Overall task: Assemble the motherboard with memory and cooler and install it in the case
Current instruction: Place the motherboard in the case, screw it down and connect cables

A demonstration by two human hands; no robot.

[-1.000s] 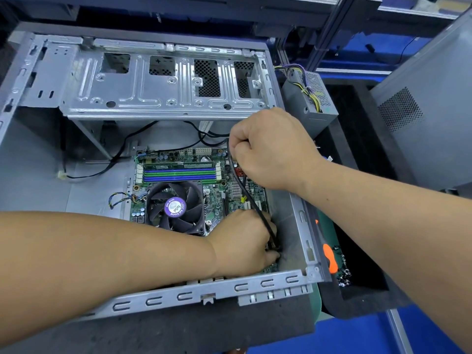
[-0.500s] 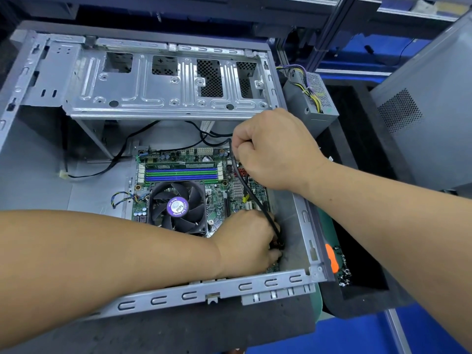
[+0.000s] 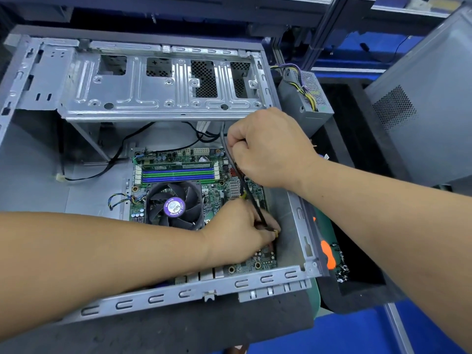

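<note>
Grey foam bench (image 3: 178,325): open case (image 3: 30,154) holding motherboard (image 3: 217,198), fan (image 3: 175,204) and memory (image 3: 178,172) fitted. Right hand (image 3: 270,149) grips black cable (image 3: 245,192); left hand (image 3: 240,231) apparently pinches its plug at the board's edge.

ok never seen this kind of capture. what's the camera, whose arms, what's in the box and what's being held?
The one view comes from a camera worn on a person's head, looking down at their own bare arms; there is no robot.

The grey metal box is an open computer case lying on its side. Inside sits the green motherboard, already carrying a round black cooler fan and memory sticks.

The right hand grips a black cable and holds it up. The left hand pinches its lower end against the board's right edge, seemingly at a connector.

Outside the case, to the right: a power supply with coloured wires and an orange-handled tool.
</note>
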